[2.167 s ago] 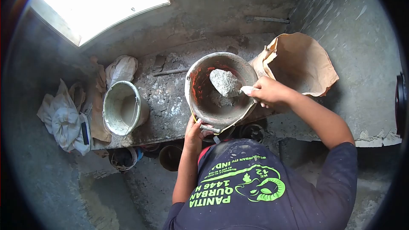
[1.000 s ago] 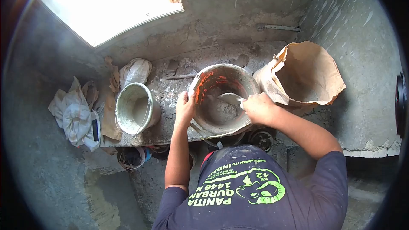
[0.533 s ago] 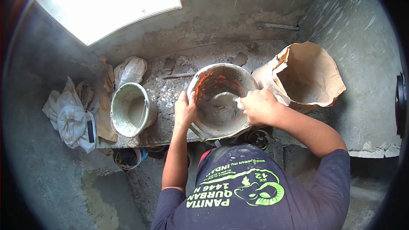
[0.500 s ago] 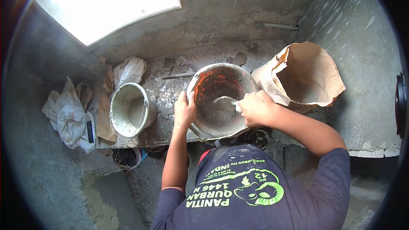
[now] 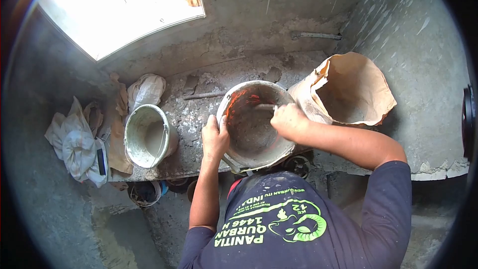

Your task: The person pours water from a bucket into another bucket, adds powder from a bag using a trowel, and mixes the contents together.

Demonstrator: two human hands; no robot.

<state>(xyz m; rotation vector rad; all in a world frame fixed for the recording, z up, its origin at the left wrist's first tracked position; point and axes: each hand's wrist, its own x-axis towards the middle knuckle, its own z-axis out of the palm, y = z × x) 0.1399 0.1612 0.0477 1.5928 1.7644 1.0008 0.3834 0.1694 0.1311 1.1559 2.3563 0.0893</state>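
Note:
A large bucket (image 5: 287, 152) with grey, orange-streaked inner walls stands on the ledge in front of me. My left hand (image 5: 215, 138) grips its left rim, thumb on the inside and fingers around the outside. Above the right part of the opening, my right hand (image 5: 289, 121) is closed around the handle of a trowel (image 5: 265, 106), which points left into the bucket. The blade is seen nearly edge-on, so its shape is hard to make out. Grey material covers the bucket's bottom.
On the right, an open brown paper sack (image 5: 356, 87) leans close to the bucket. To the left stands a smaller bucket (image 5: 172, 142), with white sacks (image 5: 79, 144) beyond it. A stick (image 5: 204, 95) lies behind on the ledge. Containers (image 5: 144, 193) sit below the front edge.
My right hand has turned and shifted slightly left with the trowel, whose pale blade faced up before. The left hand keeps its hold on the rim. The whole view has shifted slightly.

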